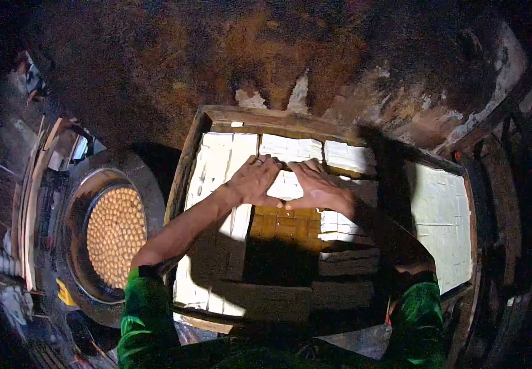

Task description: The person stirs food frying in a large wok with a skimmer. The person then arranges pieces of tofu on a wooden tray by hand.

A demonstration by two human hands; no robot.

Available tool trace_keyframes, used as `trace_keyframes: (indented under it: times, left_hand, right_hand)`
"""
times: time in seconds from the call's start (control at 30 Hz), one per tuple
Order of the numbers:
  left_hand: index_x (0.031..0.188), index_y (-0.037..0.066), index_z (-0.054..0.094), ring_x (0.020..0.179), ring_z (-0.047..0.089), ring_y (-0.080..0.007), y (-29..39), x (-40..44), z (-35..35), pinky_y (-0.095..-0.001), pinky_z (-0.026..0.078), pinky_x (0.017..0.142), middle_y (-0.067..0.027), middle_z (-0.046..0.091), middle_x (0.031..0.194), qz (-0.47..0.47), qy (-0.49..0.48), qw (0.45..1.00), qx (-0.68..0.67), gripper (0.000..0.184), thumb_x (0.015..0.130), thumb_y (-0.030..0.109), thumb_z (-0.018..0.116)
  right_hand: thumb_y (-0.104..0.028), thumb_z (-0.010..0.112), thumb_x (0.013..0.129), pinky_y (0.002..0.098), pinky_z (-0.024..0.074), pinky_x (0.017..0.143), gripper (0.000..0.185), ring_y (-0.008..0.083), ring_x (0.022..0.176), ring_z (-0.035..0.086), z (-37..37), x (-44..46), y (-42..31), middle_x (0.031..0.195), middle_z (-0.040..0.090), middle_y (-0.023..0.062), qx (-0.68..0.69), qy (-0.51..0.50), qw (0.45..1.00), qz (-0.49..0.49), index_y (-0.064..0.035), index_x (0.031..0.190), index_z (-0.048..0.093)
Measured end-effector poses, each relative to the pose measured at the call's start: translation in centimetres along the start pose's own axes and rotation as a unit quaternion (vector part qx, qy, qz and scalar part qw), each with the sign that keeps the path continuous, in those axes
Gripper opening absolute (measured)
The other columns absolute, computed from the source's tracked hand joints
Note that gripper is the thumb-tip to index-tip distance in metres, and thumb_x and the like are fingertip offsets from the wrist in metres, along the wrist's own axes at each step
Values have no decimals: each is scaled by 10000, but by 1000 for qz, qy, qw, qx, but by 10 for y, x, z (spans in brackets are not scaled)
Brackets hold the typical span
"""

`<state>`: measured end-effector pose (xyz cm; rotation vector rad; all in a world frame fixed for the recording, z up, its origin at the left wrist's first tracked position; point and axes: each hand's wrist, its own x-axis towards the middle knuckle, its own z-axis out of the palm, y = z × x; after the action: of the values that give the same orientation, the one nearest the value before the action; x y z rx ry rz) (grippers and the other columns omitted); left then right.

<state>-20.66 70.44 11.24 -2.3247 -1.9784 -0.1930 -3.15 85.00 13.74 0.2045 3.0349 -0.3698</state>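
Note:
Both hands meet over the middle of a wooden-framed tray (183, 154) with a woven brown base. Inside it lie white slabs in blocks. My left hand (257, 179) and my right hand (317, 186) rest on the sides of a small white block (284, 185), thumbs nearly touching at its near edge. The fingers of both hands point away from me and press along the block. Beyond them sit two more white blocks (291, 147). A long white block (215, 178) lies left, and a wide pale block (441, 215) at the far right. Shadow covers the near part.
To the left stands a round pan (72, 246) with many round, light-brown pieces (116, 234) in it. Thin wooden strips (32, 209) stand at the far left. A stained dark wall (216, 55) rises behind the tray. A yellow object (65, 292) is beside the pan.

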Motion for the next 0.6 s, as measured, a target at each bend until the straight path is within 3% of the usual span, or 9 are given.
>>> trace_keyframes:
  times: [0.03,0.1,0.17,0.23,0.27,0.37,0.4,0.47,0.6]
  left_hand:
    - [1279,-54,401,1175,458,-399,-1,1,4,-493,341,992,-256,469,1259,2,-3,1000,1,934,764,714,535]
    - [1354,-52,311,1298,363,-401,-5,3,9,-508,255,1094,-276,398,1367,-28,-143,989,17,926,804,664,520]
    - [1331,-57,324,1292,366,-402,-11,-1,15,-504,268,1082,-285,414,1346,-21,-141,990,24,866,831,627,501]
    - [1235,-40,431,1072,450,-348,-15,-7,21,-445,354,931,-198,488,1127,42,51,998,10,780,794,585,585]
    - [1252,-24,427,1068,444,-337,-16,-6,24,-442,353,927,-194,484,1146,25,13,999,-20,748,785,525,624]
    - [1276,-7,406,1093,439,-357,-16,-4,31,-445,343,947,-197,480,1154,22,9,999,-27,778,773,536,643]
    - [1276,-7,406,1093,439,-357,-15,-6,20,-445,343,947,-197,480,1154,22,10,999,-24,778,773,536,643]
    - [1349,7,321,1142,440,-386,-8,-8,-13,-454,328,971,-208,492,1191,-14,-55,995,-85,868,754,527,682]
    - [1444,38,147,1166,485,-376,-22,-19,1,-471,325,969,-211,535,1221,4,1,991,-132,1023,727,432,760]
  right_hand:
    - [-532,771,625,463,331,1030,1047,400,1207,398,4,2,-4,1282,449,273,3,2,1000,1,74,1352,320]
    - [-533,764,631,461,333,1030,995,385,1197,407,10,11,-11,1286,454,250,14,-6,1000,1,57,1327,370]
    - [-509,772,641,452,358,1015,907,374,1174,442,19,13,4,1247,497,224,50,27,998,-34,6,1304,429]
    - [-474,790,645,466,384,957,817,378,1111,487,16,9,8,1157,543,236,135,57,989,-28,31,1213,489]
    - [-404,821,632,462,385,955,785,383,1101,494,19,3,7,1140,554,234,174,88,981,2,14,1213,497]
    - [-411,826,621,460,379,959,829,382,1105,495,16,6,-4,1156,544,235,144,71,987,20,17,1238,472]
    - [-479,809,613,458,375,956,913,384,1097,483,17,8,-2,1183,522,244,114,93,988,-51,24,1274,429]
    - [-507,797,610,455,372,957,944,386,1093,473,12,9,-10,1194,511,249,62,95,992,-50,30,1284,412]
    - [-566,762,612,454,372,966,987,382,1109,449,28,25,-19,1225,495,247,13,75,996,-36,47,1294,395]
